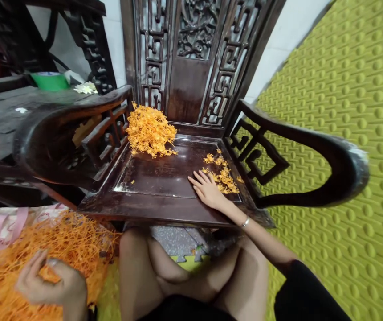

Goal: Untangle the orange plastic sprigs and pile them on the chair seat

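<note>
Right hand (207,189) flat, released, beside scraps (222,176) on chair seat (165,174): sweep gently. Left hand (53,285) grasping strands (61,240); pull few, avoid tangling.

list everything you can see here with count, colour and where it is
carved chair: one, dark brown wood, centre, its seat used as a work surface
big heap of strands: one, orange, back left corner of the seat
small scatter of strands: one, orange, right side of the seat
loose mass of strands: one, orange, bottom left on a pink and white bag
pink and white bag: one, lower left
table: one, dark wood, upper left
tape roll: one, green, on the table
mat: one, yellow-green, bumpy, right
bracelet: one, silver, right wrist
left hand: in the loose mass, fingers curled on strands
right hand: flat on the seat, touching the small scatter
</note>
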Demonstrator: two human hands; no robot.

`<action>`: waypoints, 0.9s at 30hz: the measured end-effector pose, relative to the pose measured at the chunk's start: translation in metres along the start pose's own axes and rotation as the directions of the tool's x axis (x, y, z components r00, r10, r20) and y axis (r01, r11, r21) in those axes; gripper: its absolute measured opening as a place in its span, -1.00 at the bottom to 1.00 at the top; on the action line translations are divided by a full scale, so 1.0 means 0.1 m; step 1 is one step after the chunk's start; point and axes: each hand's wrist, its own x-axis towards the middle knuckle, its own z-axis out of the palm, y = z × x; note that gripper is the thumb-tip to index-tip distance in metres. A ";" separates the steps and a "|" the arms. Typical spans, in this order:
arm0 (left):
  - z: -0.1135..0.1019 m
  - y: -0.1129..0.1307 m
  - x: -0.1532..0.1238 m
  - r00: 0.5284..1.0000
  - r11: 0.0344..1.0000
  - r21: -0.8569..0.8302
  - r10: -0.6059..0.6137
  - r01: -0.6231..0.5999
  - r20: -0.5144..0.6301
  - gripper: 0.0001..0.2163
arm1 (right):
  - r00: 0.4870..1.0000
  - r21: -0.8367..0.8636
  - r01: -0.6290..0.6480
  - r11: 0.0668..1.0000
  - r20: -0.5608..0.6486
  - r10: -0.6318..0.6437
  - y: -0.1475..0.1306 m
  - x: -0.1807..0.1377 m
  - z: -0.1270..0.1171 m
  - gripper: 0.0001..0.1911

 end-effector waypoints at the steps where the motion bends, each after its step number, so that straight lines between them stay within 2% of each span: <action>1: 0.11 0.15 -0.07 0.995 0.999 -0.004 0.048 -0.048 -0.089 -0.54 | 1.000 -0.042 -0.019 0.999 -0.010 0.019 0.13 0.07 0.03 -0.50; 2: 0.21 0.28 -0.14 0.985 0.995 -0.011 0.093 -0.095 -0.147 -0.62 | 0.999 -0.076 -0.047 0.996 -0.027 0.045 0.25 0.12 0.04 -0.50; 3: 0.30 0.39 -0.21 0.979 0.991 -0.027 0.128 -0.134 -0.158 -0.69 | 0.996 -0.100 -0.081 0.992 -0.043 0.077 0.36 0.18 0.04 -0.50; 6: 0.46 0.65 -0.36 0.981 0.975 -0.118 0.182 -0.188 -0.062 -0.75 | 0.972 -0.111 -0.227 0.967 -0.083 0.219 0.65 0.29 0.04 -0.49; 9: 0.53 0.82 -0.41 0.968 0.949 -0.191 0.250 -0.252 -0.035 -0.76 | 0.932 -0.096 -0.349 0.932 -0.135 0.335 0.85 0.32 0.04 -0.48; 11: 0.56 0.91 -0.41 0.956 0.932 -0.216 0.292 -0.291 -0.031 -0.76 | 0.914 -0.080 -0.387 0.919 -0.163 0.371 0.90 0.31 0.04 -0.49; 15: 0.66 1.14 -0.36 0.930 0.907 -0.234 0.366 -0.349 0.033 -0.76 | 0.927 -0.049 -0.337 0.940 -0.194 0.322 0.85 0.28 0.00 -0.53; 18: 0.76 1.34 -0.31 0.878 0.874 -0.248 0.459 -0.418 0.139 -0.77 | 0.933 -0.017 -0.305 0.952 -0.207 0.295 0.83 0.27 -0.02 -0.51; 21: 0.90 1.51 -0.31 0.824 0.847 -0.263 0.520 -0.463 0.225 -0.75 | 0.923 0.016 -0.324 0.946 -0.212 0.320 0.90 0.27 -0.01 -0.47; 24: 1.06 1.62 -0.38 0.796 0.861 -0.210 0.508 -0.463 0.328 -0.68 | 0.921 0.046 -0.339 0.940 -0.187 0.341 0.99 0.27 0.02 -0.43; 27: 1.18 1.65 -0.45 0.807 0.894 -0.107 0.439 -0.434 0.394 -0.60 | 0.930 0.067 -0.317 0.946 -0.172 0.324 1.03 0.28 0.03 -0.45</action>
